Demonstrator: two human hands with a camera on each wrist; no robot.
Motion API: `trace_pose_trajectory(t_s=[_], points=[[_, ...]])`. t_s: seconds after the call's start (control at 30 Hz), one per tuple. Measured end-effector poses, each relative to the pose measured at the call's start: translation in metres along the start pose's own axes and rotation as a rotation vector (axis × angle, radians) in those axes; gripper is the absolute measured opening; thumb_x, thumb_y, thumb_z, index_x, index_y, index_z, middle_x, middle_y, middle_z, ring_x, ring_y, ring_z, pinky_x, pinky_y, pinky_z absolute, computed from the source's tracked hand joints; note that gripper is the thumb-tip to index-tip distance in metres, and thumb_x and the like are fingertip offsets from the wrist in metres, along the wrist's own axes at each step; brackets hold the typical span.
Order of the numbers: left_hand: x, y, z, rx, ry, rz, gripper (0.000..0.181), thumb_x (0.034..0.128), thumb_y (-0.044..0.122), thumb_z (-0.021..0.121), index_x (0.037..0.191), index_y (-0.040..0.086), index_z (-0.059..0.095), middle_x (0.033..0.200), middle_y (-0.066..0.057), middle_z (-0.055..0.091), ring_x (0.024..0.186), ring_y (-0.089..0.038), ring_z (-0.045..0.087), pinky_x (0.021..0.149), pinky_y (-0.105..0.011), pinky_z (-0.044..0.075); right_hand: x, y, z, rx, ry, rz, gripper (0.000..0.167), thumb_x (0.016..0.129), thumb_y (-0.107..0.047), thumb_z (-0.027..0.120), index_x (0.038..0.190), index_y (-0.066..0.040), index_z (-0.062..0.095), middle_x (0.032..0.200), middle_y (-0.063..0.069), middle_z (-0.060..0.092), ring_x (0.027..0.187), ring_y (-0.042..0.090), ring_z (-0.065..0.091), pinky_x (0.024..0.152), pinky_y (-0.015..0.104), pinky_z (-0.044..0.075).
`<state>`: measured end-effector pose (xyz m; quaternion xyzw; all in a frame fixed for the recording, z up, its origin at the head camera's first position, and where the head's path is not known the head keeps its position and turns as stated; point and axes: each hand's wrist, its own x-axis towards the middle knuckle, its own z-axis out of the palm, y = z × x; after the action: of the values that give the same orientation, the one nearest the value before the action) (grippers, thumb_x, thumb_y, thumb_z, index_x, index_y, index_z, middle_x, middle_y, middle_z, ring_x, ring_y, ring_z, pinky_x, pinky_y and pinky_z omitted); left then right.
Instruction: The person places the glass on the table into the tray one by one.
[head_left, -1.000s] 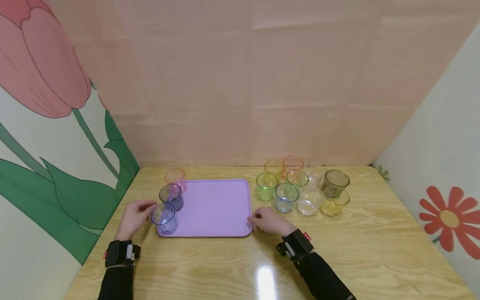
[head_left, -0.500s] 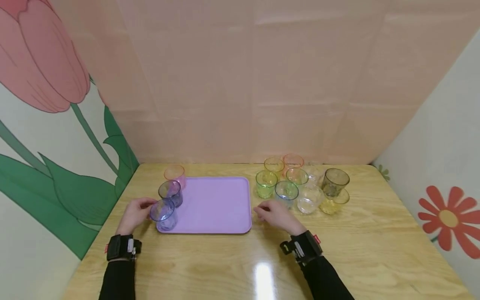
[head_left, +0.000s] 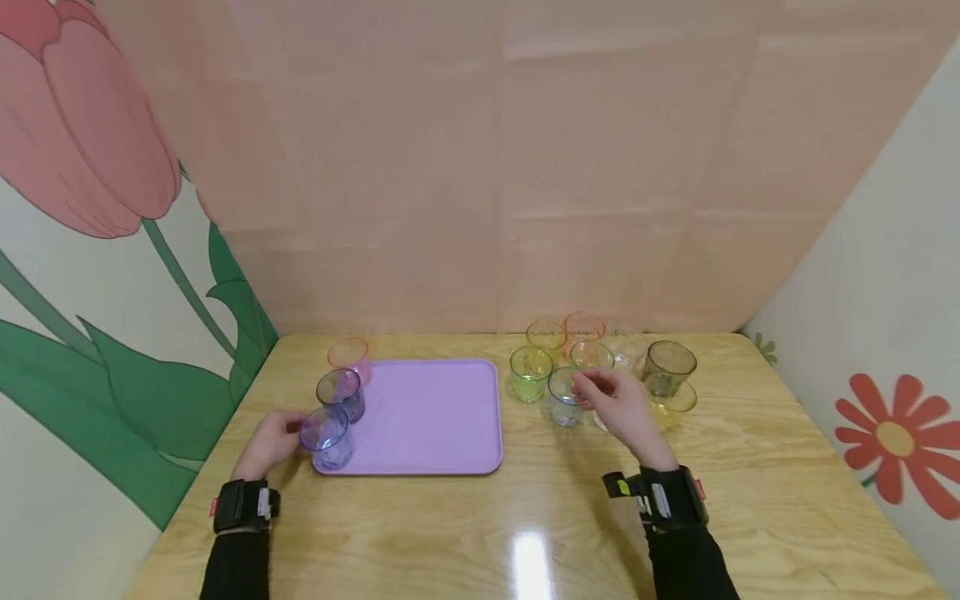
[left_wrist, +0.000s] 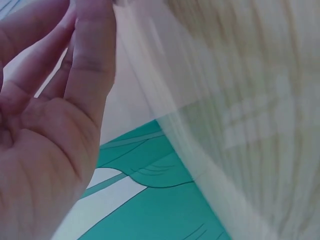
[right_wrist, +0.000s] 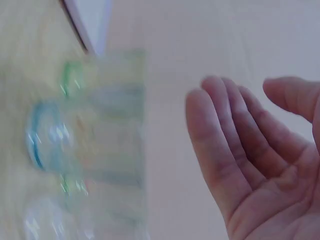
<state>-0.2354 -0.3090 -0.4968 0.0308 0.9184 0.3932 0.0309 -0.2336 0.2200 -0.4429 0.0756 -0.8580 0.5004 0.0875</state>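
Two hands among clear colored glasses, with a purple tray at the left

At the lower left of the frame, the left hand (head_left: 266, 444) lies beside a blue glass (head_left: 330, 450). Its fingers are loosely bent and do not close round the wall; whether the tips touch cannot be told. The blue glass stands at the near left corner of the tray (head_left: 431, 412), with a dark purple glass (head_left: 343, 402) and a pink glass (head_left: 361, 368) behind it along the left edge.

Right of center, a green glass (head_left: 529, 386) stands beside a light blue glass (head_left: 561, 412) in a close cluster. Above the cluster is the right hand (head_left: 624, 408), holding nothing, its fingers nearly straight and the thumb a modest gap away. Farther right, a gray glass (head_left: 669, 371) overlaps a yellow glass (head_left: 678, 406) in view; whether they touch is unclear.

The light blue glass should prove light, stiff and rather slippery, perhaps breakable. The best hold is probably round the outer wall below the rim, thumb opposite fingers, clear of its neighbors.
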Motion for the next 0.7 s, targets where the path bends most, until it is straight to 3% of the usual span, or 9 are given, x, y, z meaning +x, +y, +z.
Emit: trace_pose_trajectory(t_s=[0.13,0.2,0.27,0.37,0.47,0.6,0.7], points=[[-0.003,0.001,0.003,0.03,-0.035,-0.01,0.013,0.0859,-0.001,0.064,0.097,-0.005,0.069,0.09,-0.014,0.068,0.08,-0.02,0.058,0.071,-0.029,0.047,-0.003,0.013,-0.031,-0.121,0.258,0.034,0.034,0.097,-0.034,0.059,0.11,-0.004,0.069,0.097,0.014,0.071,0.079,0.005,0.063,0.067,0.016,0.052],[-0.004,0.001,0.005,0.028,-0.041,-0.012,0.012,0.0847,-0.001,0.065,0.095,-0.005,0.069,0.089,-0.014,0.068,0.08,-0.02,0.059,0.071,-0.03,0.048,-0.006,0.021,-0.044,-0.172,0.35,0.068,0.035,0.096,-0.035,0.06,0.113,-0.006,0.069,0.103,0.013,0.071,0.086,0.007,0.062,0.071,0.015,0.048],[-0.004,0.002,0.004,0.021,-0.046,-0.038,0.014,0.0827,-0.004,0.065,0.097,-0.005,0.069,0.09,-0.014,0.068,0.08,-0.02,0.059,0.071,-0.03,0.048,-0.008,0.028,-0.055,-0.218,0.39,0.091,0.035,0.096,-0.033,0.06,0.116,-0.005,0.067,0.11,0.014,0.069,0.096,0.016,0.062,0.079,0.022,0.049],[-0.006,0.003,0.004,0.016,-0.063,-0.063,0.02,0.0794,-0.008,0.064,0.099,-0.007,0.068,0.091,-0.015,0.068,0.081,-0.022,0.059,0.07,-0.03,0.049,-0.012,0.04,-0.068,-0.271,0.36,0.107,0.039,0.096,-0.028,0.061,0.122,0.0,0.063,0.122,0.022,0.064,0.112,0.036,0.059,0.093,0.043,0.048],[-0.007,0.005,0.005,0.002,-0.069,-0.09,0.02,0.0806,-0.008,0.063,0.1,-0.008,0.068,0.091,-0.015,0.068,0.081,-0.022,0.059,0.069,-0.029,0.05,-0.015,0.05,-0.078,-0.304,0.28,0.137,0.049,0.096,-0.027,0.061,0.132,0.006,0.054,0.133,0.031,0.053,0.124,0.049,0.047,0.099,0.06,0.039],[-0.007,0.007,0.004,-0.022,-0.06,-0.103,0.017,0.0834,-0.006,0.064,0.1,-0.008,0.068,0.09,-0.014,0.067,0.08,-0.021,0.059,0.068,-0.029,0.05,-0.016,0.059,-0.087,-0.298,0.17,0.209,0.07,0.095,-0.035,0.061,0.144,0.008,0.036,0.144,0.036,0.038,0.131,0.055,0.034,0.101,0.067,0.032],[-0.007,0.007,0.004,-0.035,-0.06,-0.091,0.015,0.0852,-0.004,0.065,0.099,-0.009,0.067,0.089,-0.014,0.067,0.079,-0.02,0.059,0.068,-0.03,0.051,-0.016,0.062,-0.092,-0.303,0.089,0.247,0.085,0.093,-0.041,0.064,0.149,0.009,0.024,0.146,0.04,0.031,0.13,0.057,0.033,0.098,0.068,0.035]])
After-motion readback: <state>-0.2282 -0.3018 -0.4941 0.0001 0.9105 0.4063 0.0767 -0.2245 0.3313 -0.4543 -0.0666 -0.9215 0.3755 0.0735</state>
